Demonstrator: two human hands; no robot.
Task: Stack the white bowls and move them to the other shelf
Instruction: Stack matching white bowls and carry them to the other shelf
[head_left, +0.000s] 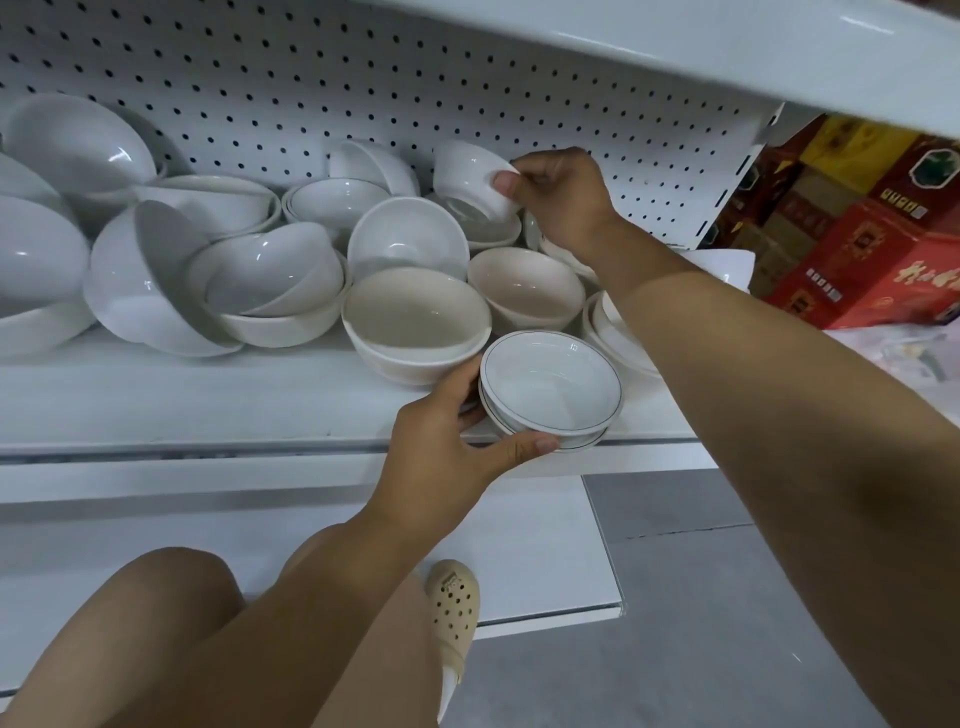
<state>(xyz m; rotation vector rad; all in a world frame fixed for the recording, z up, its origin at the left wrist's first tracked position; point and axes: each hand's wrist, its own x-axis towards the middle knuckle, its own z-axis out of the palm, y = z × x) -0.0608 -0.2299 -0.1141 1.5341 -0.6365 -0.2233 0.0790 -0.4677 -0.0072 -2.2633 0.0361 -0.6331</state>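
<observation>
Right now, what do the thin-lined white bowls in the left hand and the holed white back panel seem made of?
Thin-lined white bowls: probably glazed ceramic, possibly melamine; glossy highlights. Perforated white back panel: likely painted sheet metal; matte, punched holes.

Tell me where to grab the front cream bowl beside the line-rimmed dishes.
Pinch the near rim of the cream bowl, thumb inside, coming from the front. It sits upright and nested; neighbouring bowls crowd its back and sides, while the shelf edge before it looks free.

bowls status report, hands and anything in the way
Left hand grips small bowl stack at shelf front. Right hand pinches tilted bowl at the back. Loose bowls crowd between them.
</observation>
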